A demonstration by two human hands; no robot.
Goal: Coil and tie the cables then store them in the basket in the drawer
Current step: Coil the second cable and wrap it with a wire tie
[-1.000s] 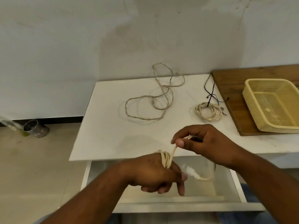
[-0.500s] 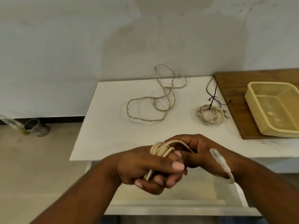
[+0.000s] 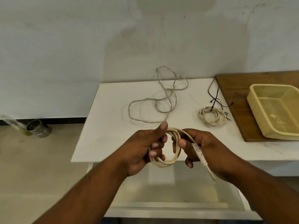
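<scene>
A cream cable coil [image 3: 175, 152] hangs between my hands above the table's front edge. My left hand [image 3: 145, 149] grips its left side, thumb up. Its right side is held by my right hand [image 3: 200, 147], and the cable's clear plug end [image 3: 198, 149] trails over that hand. A loose twisted cable [image 3: 146, 121] lies spread on the white table [image 3: 110, 126]. A coiled cream cable [image 3: 212, 118] with a black tie cord [image 3: 213, 97] lies at the right. The yellow mesh basket [image 3: 258, 113] sits on a wooden board [image 3: 234, 97]. The open drawer [image 3: 169, 196] is below my hands.
A metal can [image 3: 38, 128] lies on the floor at the left, next to a plastic bottle [image 3: 14, 125]. A pale wall stands behind the table.
The cable was wound round my left hand; now it is off that hand as a round coil held between both hands, which have moved apart and up a little.
</scene>
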